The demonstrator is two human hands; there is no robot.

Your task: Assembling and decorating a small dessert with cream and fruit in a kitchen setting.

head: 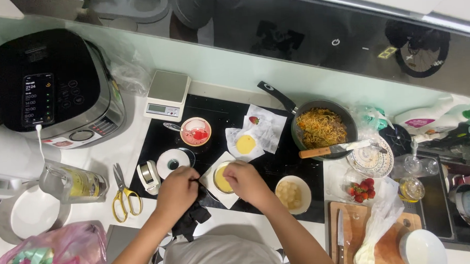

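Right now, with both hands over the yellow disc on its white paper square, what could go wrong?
1. The left hand grips a black cloth right beside the yellow disc on its white paper square; a tug might drag or smear it.
2. The white bowl of pale round pieces sits next to the right hand; that forearm could knock it.
3. The wooden-handled spatula rests across the black frying pan of noodles and may slip off.

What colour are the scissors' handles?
Yellow handles on the scissors, seen in the head view.
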